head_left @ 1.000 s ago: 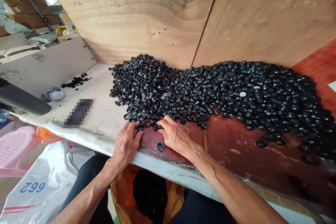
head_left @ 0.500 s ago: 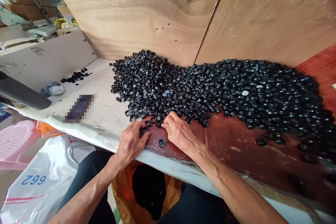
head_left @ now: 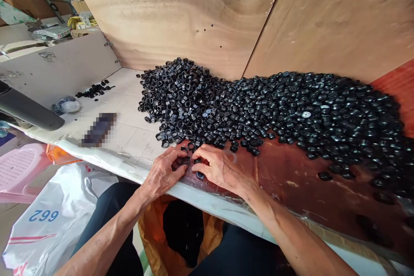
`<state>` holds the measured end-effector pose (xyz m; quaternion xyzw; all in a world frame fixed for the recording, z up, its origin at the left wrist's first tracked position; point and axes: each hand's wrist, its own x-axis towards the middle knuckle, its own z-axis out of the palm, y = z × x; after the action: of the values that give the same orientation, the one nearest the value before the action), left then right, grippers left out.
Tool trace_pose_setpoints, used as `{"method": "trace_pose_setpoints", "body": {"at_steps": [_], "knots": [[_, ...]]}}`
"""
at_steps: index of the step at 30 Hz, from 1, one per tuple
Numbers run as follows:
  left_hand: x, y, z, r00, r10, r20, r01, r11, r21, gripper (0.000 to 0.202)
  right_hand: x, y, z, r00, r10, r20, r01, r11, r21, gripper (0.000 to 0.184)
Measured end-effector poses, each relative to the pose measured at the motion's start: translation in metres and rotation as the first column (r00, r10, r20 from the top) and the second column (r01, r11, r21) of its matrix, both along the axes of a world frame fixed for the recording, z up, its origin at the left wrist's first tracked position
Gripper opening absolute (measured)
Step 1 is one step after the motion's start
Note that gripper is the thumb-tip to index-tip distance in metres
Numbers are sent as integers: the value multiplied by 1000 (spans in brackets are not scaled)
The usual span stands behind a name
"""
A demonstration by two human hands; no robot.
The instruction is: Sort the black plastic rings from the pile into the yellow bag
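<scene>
My left hand [head_left: 164, 170] rests at the table's front edge, its thumb and fingers curled round a black plastic ring [head_left: 185, 160]. Close on the right, my right hand [head_left: 217, 167] pinches a small black cap [head_left: 196, 161], partly hidden by the fingers. A loose dark bluish cap [head_left: 200, 175] lies on the reddish-brown surface just below the right thumb. Beyond both hands rises a heap of black rings [head_left: 174, 90], which runs rightward into a wide pile of black caps [head_left: 291, 103].
Plywood boards [head_left: 181, 13] close off the back. On the left stand a dark grey cylinder [head_left: 30, 105], a pixelated flat object [head_left: 98, 130] and a small scatter of black parts [head_left: 95, 89]. Below the edge, an orange-brown sack [head_left: 152, 224] holds black pieces; a white sack [head_left: 54, 215] sits left.
My right hand has come left and nearer, from the pile's edge to beside the left hand, bringing a small black cap. It now partly covers the loose bluish cap. The left hand stays around the ring.
</scene>
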<state>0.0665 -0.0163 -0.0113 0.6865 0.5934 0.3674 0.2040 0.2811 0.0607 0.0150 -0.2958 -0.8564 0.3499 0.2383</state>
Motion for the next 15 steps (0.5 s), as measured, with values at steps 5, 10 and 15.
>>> {"method": "trace_pose_setpoints", "body": {"at_steps": [5, 10, 15], "knots": [[0, 0, 2, 993, 52, 102, -47, 998, -53, 25, -1, -1, 6, 1000, 26, -4, -27, 990, -136, 19], [1, 1, 7, 982, 46, 181, -35, 997, -66, 27, -2, 0, 7, 989, -118, -93, 94, 969, -228, 12], [7, 2, 14, 988, 6, 154, -6, 1000, 3, 26, 0, 1, 4, 976, -37, -212, 13, 994, -112, 21]]}}
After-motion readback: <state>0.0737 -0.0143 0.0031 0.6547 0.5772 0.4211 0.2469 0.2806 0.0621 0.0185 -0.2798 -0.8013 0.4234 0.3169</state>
